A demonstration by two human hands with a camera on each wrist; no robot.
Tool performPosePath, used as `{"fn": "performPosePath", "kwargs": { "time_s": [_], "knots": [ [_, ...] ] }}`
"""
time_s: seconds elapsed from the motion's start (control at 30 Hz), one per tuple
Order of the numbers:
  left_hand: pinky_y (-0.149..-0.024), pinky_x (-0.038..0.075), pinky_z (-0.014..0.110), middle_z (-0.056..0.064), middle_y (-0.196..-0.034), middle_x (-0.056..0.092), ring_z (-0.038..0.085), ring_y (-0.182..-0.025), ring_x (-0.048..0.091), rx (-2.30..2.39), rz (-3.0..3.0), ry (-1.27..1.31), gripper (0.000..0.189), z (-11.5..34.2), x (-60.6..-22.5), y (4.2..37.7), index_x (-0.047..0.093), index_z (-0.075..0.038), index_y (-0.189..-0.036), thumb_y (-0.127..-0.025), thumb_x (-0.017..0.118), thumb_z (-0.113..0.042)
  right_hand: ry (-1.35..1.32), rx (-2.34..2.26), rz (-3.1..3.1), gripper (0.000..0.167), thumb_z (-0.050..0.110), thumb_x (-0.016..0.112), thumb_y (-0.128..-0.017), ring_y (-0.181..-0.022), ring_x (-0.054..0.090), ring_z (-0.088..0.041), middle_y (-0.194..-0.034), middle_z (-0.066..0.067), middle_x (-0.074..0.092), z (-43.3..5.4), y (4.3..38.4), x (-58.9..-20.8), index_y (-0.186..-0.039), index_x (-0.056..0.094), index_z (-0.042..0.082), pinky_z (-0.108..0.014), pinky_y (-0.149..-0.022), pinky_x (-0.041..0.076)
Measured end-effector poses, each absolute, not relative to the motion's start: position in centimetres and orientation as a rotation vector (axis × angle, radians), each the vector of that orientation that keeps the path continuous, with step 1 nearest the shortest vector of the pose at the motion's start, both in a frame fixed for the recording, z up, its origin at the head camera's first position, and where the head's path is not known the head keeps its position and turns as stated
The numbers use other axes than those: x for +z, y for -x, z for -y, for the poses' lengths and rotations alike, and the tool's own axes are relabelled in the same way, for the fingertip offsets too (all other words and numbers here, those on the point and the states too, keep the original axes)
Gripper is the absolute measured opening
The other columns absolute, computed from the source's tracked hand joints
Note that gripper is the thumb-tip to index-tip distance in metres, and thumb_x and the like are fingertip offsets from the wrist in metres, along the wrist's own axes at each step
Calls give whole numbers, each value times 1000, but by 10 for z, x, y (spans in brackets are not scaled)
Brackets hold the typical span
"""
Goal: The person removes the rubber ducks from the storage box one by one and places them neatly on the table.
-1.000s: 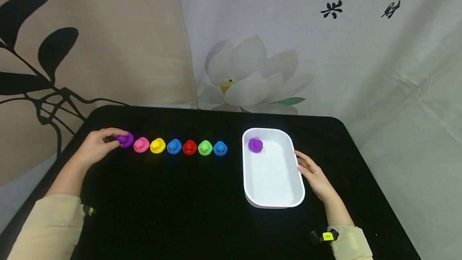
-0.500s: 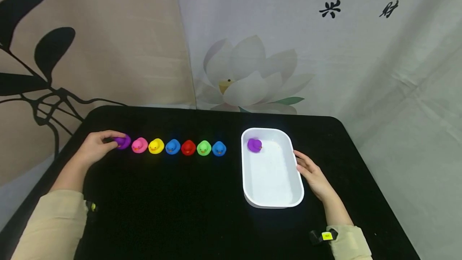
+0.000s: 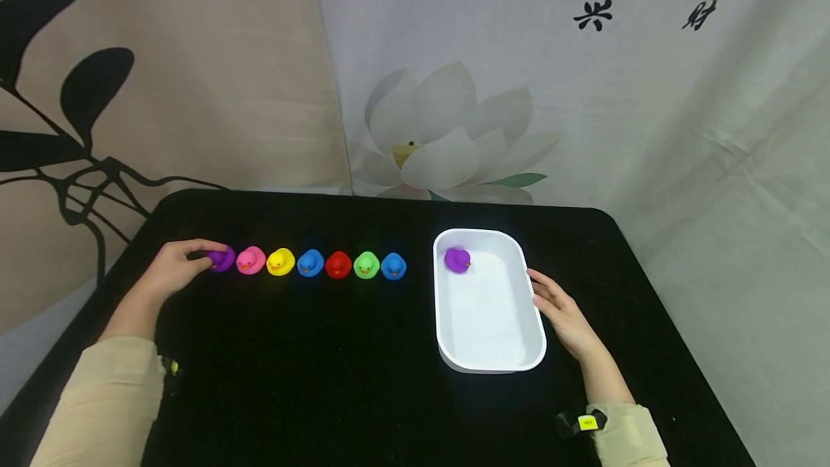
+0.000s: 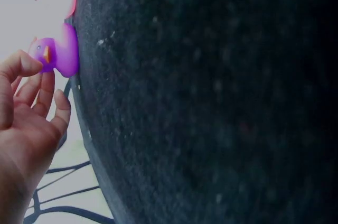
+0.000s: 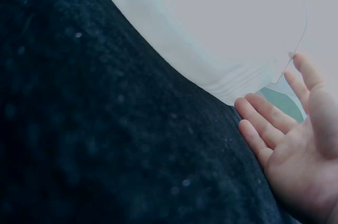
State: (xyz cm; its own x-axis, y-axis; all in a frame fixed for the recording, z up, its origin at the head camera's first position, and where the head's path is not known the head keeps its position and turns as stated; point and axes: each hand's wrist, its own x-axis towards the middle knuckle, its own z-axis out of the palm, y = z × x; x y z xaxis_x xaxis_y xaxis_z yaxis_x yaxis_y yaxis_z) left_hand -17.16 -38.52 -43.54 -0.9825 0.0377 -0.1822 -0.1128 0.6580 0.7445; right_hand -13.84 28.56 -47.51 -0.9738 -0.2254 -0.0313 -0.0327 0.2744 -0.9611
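With thumb and fingers, my left hand [image 3: 173,267] pinches a purple rubber duck [image 3: 222,259] at the left end of a row of ducks. The left wrist view shows this purple duck [image 4: 66,50] at the black tabletop, its head between the thumb and fingers. To its right sit a pink duck [image 3: 251,260], a yellow duck [image 3: 281,262], a blue duck [image 3: 310,263], a red duck [image 3: 338,265], a green duck [image 3: 367,265] and another blue duck [image 3: 393,266]. My right hand [image 3: 567,319] touches the right side of a white tray [image 3: 491,337], fingers extended.
Inside the tray, near its far left corner, sits another purple duck [image 3: 457,260]. The black table [image 3: 305,380] ends at a rounded far edge, and a printed cloth [image 3: 259,78] hangs behind it.
My left hand has lowered the purple duck slightly, bringing it level with the row. My right hand and the tray stay in place; the head view has shifted a little.
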Motion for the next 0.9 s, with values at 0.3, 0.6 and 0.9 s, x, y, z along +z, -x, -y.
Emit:
{"fn": "performPosePath", "kwargs": {
  "time_s": [0.3,0.6,0.9],
  "knots": [
    [-95,24,71,31,-141,33,53,-130,25,1278,-2666,68,36,384,-436,173,49,-2,-134,-100,43,-13,237,-1792,-2371,53,22,52,-100,-128,41,-41,-143,-23,40,-286,139,-475,-147,34,8,-61,-97,35],
    [-96,20,73,30,-145,29,54,-132,20,1296,-2651,92,37,383,-437,171,48,-4,-136,-102,39,-15,230,-1793,-2373,53,23,53,-99,-128,40,-41,-144,-24,39,-285,139,-476,-147,34,8,-61,-97,35],
    [-94,22,73,31,-142,33,55,-129,24,1263,-2740,22,37,383,-430,167,47,-1,-135,-100,41,-9,234,-1791,-2383,53,22,53,-99,-127,43,-40,-143,-23,41,-285,139,-477,-147,35,8,-60,-97,36]
  ]
}}
